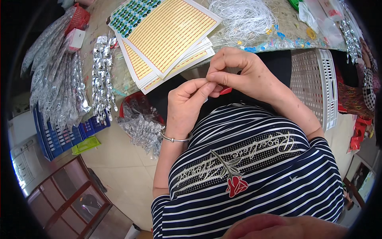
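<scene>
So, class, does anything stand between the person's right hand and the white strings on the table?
Nothing visible stands in the way: the white strings lie on the table just beyond the right hand, and the sheets sit left of that path. Its fingers meet the left hand.

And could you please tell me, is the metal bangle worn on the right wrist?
No, the bangle circles the wrist of the left hand; the right wrist is bare.

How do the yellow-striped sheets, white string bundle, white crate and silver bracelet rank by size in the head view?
Largest: yellow-striped sheets
Next: white string bundle and white crate, too alike to rank
Smallest: silver bracelet
</scene>
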The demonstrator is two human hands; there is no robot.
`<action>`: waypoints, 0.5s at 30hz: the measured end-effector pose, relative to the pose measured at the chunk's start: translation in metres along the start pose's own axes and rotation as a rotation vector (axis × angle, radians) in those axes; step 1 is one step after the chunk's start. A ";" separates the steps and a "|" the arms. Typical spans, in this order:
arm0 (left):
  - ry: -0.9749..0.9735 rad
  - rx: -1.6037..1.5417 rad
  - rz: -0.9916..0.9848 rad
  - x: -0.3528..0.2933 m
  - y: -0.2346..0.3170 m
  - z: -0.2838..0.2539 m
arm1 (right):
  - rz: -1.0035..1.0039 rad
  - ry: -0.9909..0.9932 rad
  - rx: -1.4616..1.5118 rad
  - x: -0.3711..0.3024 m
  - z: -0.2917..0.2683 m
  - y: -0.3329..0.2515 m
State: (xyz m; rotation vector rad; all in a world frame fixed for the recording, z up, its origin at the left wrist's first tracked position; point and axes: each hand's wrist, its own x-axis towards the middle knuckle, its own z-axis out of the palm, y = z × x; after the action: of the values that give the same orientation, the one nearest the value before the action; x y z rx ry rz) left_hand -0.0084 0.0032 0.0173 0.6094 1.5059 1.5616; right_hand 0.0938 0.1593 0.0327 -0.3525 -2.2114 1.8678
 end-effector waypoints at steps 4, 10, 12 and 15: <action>0.051 -0.162 -0.051 -0.002 0.006 0.002 | -0.010 0.027 0.044 0.001 0.000 0.002; 0.112 -0.133 0.009 0.002 -0.001 0.004 | -0.094 0.072 0.039 0.003 0.002 0.009; 0.149 -0.111 0.043 0.001 0.000 0.003 | 0.041 0.075 0.200 0.000 0.002 0.006; 0.157 -0.117 0.035 0.001 0.001 0.003 | 0.162 0.079 0.331 -0.002 -0.003 0.005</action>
State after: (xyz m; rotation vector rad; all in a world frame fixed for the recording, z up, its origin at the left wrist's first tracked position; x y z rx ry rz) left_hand -0.0065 0.0061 0.0185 0.4570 1.5128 1.7452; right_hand 0.0972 0.1624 0.0285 -0.5446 -1.8275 2.2160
